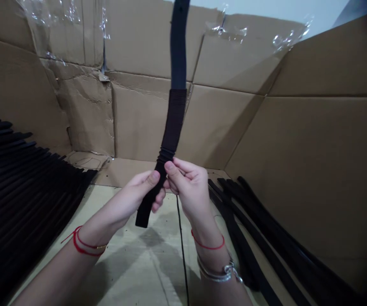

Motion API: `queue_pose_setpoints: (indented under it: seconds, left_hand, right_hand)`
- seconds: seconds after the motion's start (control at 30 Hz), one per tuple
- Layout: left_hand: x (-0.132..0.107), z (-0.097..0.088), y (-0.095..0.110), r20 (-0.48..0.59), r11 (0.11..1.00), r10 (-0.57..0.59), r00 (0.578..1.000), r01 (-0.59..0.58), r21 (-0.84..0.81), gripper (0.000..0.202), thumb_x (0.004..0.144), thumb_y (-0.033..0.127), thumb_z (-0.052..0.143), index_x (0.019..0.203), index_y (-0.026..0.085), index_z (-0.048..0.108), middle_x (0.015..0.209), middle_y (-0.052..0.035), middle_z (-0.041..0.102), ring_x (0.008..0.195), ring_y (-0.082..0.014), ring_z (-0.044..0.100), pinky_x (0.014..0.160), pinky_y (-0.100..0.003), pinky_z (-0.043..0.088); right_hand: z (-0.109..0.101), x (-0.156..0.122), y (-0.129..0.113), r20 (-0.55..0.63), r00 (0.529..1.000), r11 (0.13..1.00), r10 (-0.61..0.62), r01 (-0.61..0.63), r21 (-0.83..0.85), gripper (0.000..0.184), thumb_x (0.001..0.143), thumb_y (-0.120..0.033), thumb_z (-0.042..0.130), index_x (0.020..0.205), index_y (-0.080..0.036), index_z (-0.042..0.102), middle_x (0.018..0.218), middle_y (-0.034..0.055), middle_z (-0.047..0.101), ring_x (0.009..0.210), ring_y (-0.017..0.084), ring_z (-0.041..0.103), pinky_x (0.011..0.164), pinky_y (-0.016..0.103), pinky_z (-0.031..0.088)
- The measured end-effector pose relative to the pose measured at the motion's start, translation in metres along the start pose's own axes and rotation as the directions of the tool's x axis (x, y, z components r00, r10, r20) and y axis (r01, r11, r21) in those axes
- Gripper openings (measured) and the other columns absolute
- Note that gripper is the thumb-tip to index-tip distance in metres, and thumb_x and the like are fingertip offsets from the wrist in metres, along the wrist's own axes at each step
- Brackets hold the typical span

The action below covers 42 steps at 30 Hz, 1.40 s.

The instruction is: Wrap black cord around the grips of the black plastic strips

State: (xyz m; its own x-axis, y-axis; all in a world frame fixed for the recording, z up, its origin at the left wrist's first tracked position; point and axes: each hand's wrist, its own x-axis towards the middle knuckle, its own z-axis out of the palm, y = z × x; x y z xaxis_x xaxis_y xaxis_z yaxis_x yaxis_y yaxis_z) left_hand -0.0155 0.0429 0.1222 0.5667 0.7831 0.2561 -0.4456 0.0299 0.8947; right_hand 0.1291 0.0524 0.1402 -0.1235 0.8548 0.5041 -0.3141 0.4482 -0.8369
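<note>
A long dark strap (179, 55) hangs down from the top of the view. Its middle carries a ribbed, dark brown section (173, 114), which bunches into folds just above my hands. My left hand (140, 187) grips the black lower part, thumb in front and fingers behind. Higher up on its right edge, my right hand (188, 180) pinches the strap near the folds. The squared lower end sticks out below my left hand. Where the strap's upper end is attached lies out of view.
Many dark strips (27, 191) lie side by side on the left. Several more dark strips (253, 229) lie on the right. Cardboard walls (145, 114) with clear tape (224, 29) surround the pale work surface (132, 267), where a thin black cord (182, 246) runs lengthwise.
</note>
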Motion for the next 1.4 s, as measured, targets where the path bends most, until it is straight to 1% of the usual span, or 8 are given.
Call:
queue_pose_setpoints:
  seconds: [0.2, 0.33, 0.43, 0.63, 0.87, 1.03, 1.23, 1.4]
  left_hand:
    - [0.004, -0.014, -0.005, 0.499, 0.87, -0.215, 0.839, 0.396, -0.292, 0.046, 0.097, 0.056, 0.047, 0.075, 0.016, 0.043, 0.044, 0.0084, 0.027, 0.03, -0.0036, 0.019, 0.029, -0.011, 0.025]
    - [0.01, -0.006, -0.018, -0.02, 0.995, -0.084, 0.996, 0.085, 0.058, 0.058, 0.09, 0.07, 0.05, 0.08, 0.014, 0.047, 0.053, 0.003, 0.042, 0.041, -0.0055, 0.039, 0.039, -0.011, 0.034]
    - [0.006, 0.005, -0.017, -0.257, 0.945, 0.171, 0.951, -0.085, 0.316, 0.058, 0.084, 0.071, 0.058, 0.086, 0.015, 0.044, 0.059, 0.0056, 0.039, 0.046, -0.0029, 0.034, 0.04, -0.007, 0.029]
    - [0.001, -0.001, -0.002, 0.152, 0.998, -0.061, 0.987, 0.06, 0.008, 0.054, 0.09, 0.071, 0.049, 0.089, 0.017, 0.044, 0.05, 0.0097, 0.031, 0.035, -0.0034, 0.024, 0.033, -0.011, 0.031]
    - [0.004, 0.0, -0.007, -0.196, 0.999, 0.033, 0.98, -0.027, 0.034, 0.049, 0.087, 0.059, 0.065, 0.084, 0.014, 0.047, 0.054, 0.0062, 0.041, 0.042, -0.0039, 0.039, 0.041, -0.01, 0.038]
    - [-0.001, 0.003, -0.002, 0.295, 0.934, -0.21, 0.932, 0.281, -0.222, 0.057, 0.09, 0.072, 0.046, 0.074, 0.018, 0.041, 0.042, 0.0103, 0.024, 0.029, -0.0038, 0.016, 0.027, -0.012, 0.025]
    - [0.0, 0.004, -0.004, -0.233, 0.926, 0.208, 0.95, -0.114, 0.36, 0.053, 0.092, 0.062, 0.055, 0.081, 0.011, 0.054, 0.058, 0.0007, 0.049, 0.047, -0.0047, 0.042, 0.042, -0.009, 0.034]
    - [-0.002, 0.007, -0.009, 0.155, 0.989, 0.023, 0.988, 0.001, -0.15, 0.053, 0.096, 0.064, 0.043, 0.085, 0.014, 0.054, 0.051, 0.0049, 0.038, 0.036, -0.0048, 0.029, 0.037, -0.013, 0.035]
  right_hand:
    - [-0.006, 0.0, -0.003, 0.276, 0.944, 0.969, 0.181, -0.219, 0.112, 0.033, 0.075, -0.043, 0.077, 0.089, -0.013, 0.073, 0.047, -0.0102, 0.03, 0.039, 0.001, 0.013, 0.037, 0.018, 0.009]
    - [-0.004, 0.002, 0.002, 0.032, 0.995, 0.994, 0.098, -0.096, -0.055, 0.034, 0.073, -0.043, 0.079, 0.083, -0.011, 0.072, 0.049, -0.0059, 0.042, 0.04, 0.003, 0.027, 0.037, 0.02, 0.015]
    - [-0.002, 0.005, 0.005, -0.044, 0.997, 0.993, 0.065, -0.069, -0.099, 0.032, 0.073, -0.042, 0.078, 0.075, -0.012, 0.068, 0.05, -0.0066, 0.04, 0.041, 0.003, 0.025, 0.038, 0.02, 0.016]
    - [-0.001, 0.0, -0.004, 0.081, 0.993, 0.996, 0.083, -0.081, -0.026, 0.036, 0.083, -0.038, 0.069, 0.06, -0.014, 0.054, 0.048, -0.0038, 0.049, 0.039, 0.002, 0.024, 0.038, 0.019, 0.017]
    - [0.006, 0.0, 0.001, 0.012, 0.999, 0.998, 0.034, -0.033, -0.05, 0.025, 0.077, -0.038, 0.075, 0.081, -0.014, 0.069, 0.052, -0.0054, 0.047, 0.038, 0.003, 0.027, 0.035, 0.019, 0.019]
    - [-0.003, -0.001, -0.008, 0.137, 0.972, 0.978, 0.191, -0.2, 0.056, 0.029, 0.071, -0.034, 0.082, 0.089, -0.013, 0.074, 0.051, -0.0056, 0.05, 0.037, 0.001, 0.026, 0.035, 0.017, 0.02]
    - [0.008, -0.005, -0.013, -0.03, 0.999, 0.999, 0.019, -0.02, -0.027, 0.019, 0.074, -0.028, 0.079, 0.086, -0.015, 0.073, 0.066, 0.0025, 0.066, 0.05, 0.008, 0.05, 0.045, 0.02, 0.04]
    - [0.001, -0.007, -0.015, 0.173, 0.975, 0.988, 0.14, -0.15, 0.048, 0.03, 0.081, -0.04, 0.071, 0.089, -0.012, 0.069, 0.05, -0.0003, 0.059, 0.036, 0.002, 0.026, 0.036, 0.019, 0.015]
